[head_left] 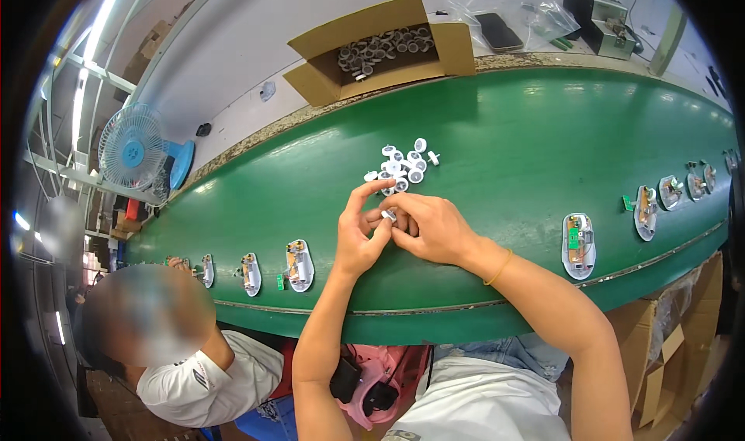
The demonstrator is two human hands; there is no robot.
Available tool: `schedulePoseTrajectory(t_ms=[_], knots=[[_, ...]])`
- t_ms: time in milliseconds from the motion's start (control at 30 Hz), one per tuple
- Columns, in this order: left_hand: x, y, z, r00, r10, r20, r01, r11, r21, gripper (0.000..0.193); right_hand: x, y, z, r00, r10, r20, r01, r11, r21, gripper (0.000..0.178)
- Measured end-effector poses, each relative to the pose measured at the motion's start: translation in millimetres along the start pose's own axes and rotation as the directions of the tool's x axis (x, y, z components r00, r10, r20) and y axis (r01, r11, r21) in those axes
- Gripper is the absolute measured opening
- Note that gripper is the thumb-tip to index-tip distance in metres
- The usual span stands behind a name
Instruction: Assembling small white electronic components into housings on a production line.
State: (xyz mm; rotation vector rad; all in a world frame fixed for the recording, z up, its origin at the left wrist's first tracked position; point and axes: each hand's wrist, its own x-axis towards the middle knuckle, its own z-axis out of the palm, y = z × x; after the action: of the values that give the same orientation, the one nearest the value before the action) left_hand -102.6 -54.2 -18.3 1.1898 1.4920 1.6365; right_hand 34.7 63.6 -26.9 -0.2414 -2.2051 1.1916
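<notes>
Over the green work surface (497, 154), my left hand (361, 235) and my right hand (434, 225) meet at their fingertips. Pinched between them is a small white round part (389, 216), partly hidden by the fingers. Just beyond my fingertips lies a loose pile of white wheel-like parts with grey centres (416, 176), some tipped on their sides. An open white oval housing (579, 247) with a green circuit board sits to the right of my right forearm. Left of my left forearm is a similar housing (299, 266), its green board hanging beside it.
More housings (646, 212) line both sides of the belt-like surface. Behind it stands an open cardboard box (458, 49) of white wheel parts, with a dark phone (498, 32) and a machine (609, 26). A co-worker (209, 379) sits at left near a blue fan (133, 153).
</notes>
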Motion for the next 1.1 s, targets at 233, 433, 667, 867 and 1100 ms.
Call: schedulePoseTrajectory(t_ms=[233,433,667,867,1100], knots=[[-2,26,-17,0.940,0.337,-0.045,-0.241,0.754,0.610,0.042,1,-7,-1,0.987,0.114,0.115,-0.118,0.993,0.030,0.017],[-51,84,-99,0.891,0.264,-0.370,0.069,0.726,0.684,0.028,6,-6,-2,0.970,0.239,0.052,-0.243,0.966,0.086,0.020],[-86,51,-187,0.997,0.005,-0.071,0.050,0.653,0.756,0.023,12,-1,0,0.935,0.353,0.030,-0.339,0.869,0.361,0.019],[-77,29,-180,0.953,-0.216,-0.213,0.302,0.725,0.619,0.019,24,-18,-26,0.850,0.522,0.073,-0.495,0.740,0.455,0.024],[-42,29,-89,0.986,-0.165,0.017,0.116,0.760,0.639,0.019,-1,-23,-39,0.924,0.377,0.066,-0.378,0.872,0.309,0.026]])
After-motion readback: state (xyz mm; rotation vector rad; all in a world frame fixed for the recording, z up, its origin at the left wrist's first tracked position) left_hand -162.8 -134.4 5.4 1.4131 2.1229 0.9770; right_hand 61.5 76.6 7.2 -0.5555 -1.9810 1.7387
